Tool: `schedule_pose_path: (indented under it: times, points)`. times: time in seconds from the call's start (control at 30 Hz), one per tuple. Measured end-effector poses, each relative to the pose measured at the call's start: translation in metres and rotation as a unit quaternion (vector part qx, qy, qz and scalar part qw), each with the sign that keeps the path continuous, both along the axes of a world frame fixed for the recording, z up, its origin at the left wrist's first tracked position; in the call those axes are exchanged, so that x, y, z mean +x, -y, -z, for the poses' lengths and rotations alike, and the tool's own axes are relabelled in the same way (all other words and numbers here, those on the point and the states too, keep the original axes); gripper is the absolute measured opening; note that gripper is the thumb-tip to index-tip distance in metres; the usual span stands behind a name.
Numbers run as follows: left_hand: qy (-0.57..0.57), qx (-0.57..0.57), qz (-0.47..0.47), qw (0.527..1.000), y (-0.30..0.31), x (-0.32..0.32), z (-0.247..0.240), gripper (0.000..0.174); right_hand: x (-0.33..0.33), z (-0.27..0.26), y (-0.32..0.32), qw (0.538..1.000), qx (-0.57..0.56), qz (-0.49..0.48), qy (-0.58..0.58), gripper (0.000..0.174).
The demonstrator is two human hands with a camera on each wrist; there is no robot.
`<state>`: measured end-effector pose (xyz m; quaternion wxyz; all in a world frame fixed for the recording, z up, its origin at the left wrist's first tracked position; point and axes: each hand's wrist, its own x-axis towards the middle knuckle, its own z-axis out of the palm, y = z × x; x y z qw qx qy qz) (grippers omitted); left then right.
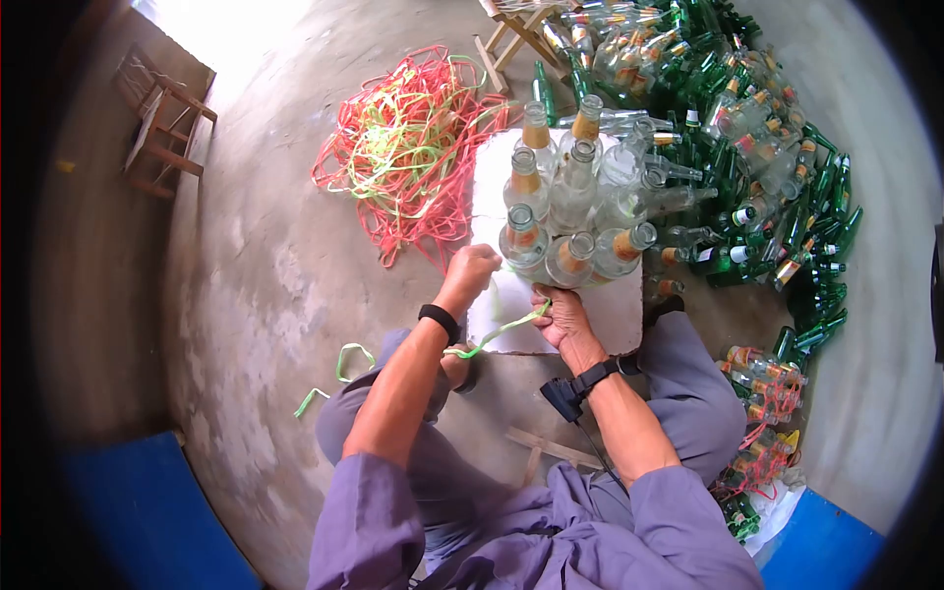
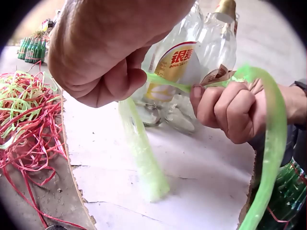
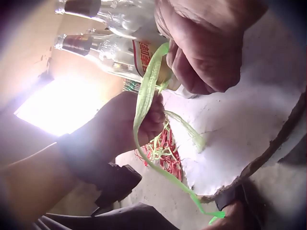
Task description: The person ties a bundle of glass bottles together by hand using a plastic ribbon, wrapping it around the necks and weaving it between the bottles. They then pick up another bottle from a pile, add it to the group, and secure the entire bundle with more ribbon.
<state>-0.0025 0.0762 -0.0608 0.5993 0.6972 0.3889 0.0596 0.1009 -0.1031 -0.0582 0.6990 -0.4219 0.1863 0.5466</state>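
Note:
A group of clear glass bottles (image 1: 573, 197) with orange and white labels stands upright on a white board (image 1: 497, 324). At the near side of the group, the left hand (image 1: 472, 270) grips a light green plastic strip (image 2: 168, 83), fingers curled. The right hand (image 1: 562, 317) pinches the same strip to the right, and a length runs between the two hands across the front of a labelled bottle (image 2: 180, 62). One loose end hangs below the left hand over the board; a longer tail (image 3: 146, 91) trails from the right hand.
A tangled pile of red and green strips (image 1: 408, 147) lies left of the board. Many green and clear bottles (image 1: 728, 128) are heaped at the right. Tied bottles (image 1: 767, 383) lie near the right knee. A wooden stool (image 1: 162, 133) stands far left, another (image 1: 521, 34) at the top.

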Motion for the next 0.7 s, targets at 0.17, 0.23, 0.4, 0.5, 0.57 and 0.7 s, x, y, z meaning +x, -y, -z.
schedule_pose_path:
  times: [0.17,0.23,0.4,0.5,0.57,0.7]
  points:
    - [0.037,-0.038,-0.004,0.999,0.006,-0.006,-0.006,0.019,0.008,0.004,0.005,0.997,0.007,-0.07,0.026,0.023]
    - [0.029,-0.043,-0.005,0.999,0.008,-0.007,-0.007,0.02,0.01,0.004,0.007,0.995,0.008,-0.085,0.052,0.032]
    - [0.023,-0.039,0.005,0.999,0.008,-0.007,-0.006,0.02,0.013,0.014,0.008,0.993,0.016,-0.108,0.046,0.031]
    - [0.015,-0.089,-0.014,0.996,0.005,-0.004,-0.009,0.019,0.018,0.012,0.007,0.992,0.019,-0.11,0.052,0.031]
    - [0.026,-0.086,0.001,0.996,0.005,-0.008,-0.006,0.017,0.016,0.01,0.008,0.992,0.013,-0.109,0.057,0.03]
    - [0.03,-0.122,0.004,0.992,0.008,-0.013,-0.019,0.017,0.023,0.016,0.004,0.991,0.016,-0.121,0.052,0.028]
